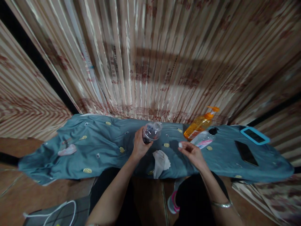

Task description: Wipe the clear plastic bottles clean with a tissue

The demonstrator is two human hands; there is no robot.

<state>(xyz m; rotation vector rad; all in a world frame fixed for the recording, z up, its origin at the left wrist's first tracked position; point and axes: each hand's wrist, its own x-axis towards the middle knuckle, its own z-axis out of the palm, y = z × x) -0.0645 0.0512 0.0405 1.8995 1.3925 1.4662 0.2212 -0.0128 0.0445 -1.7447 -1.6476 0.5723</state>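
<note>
My left hand [139, 146] is wrapped round a clear plastic cup [152, 132] with a domed lid, tilted to the right above the cloth. Something dark shows in its lower part. Between the thumb and fingers of my right hand [192, 153] is a small white piece [180, 145]; its kind is too small to make out. A crumpled white tissue [161, 163] lies on the cloth between both hands, near the front edge. Just beyond my right hand lie a clear bottle [202, 140] with a black top and an orange pump bottle [195, 128].
A teal patterned cloth [108, 157] covers the long narrow surface. On the right are a black phone [246, 153] and a blue-framed device [255, 136]. A pale crumpled item [67, 150] lies at left. Striped curtains [145, 62] hang close behind. A white cable [58, 207] is lower left.
</note>
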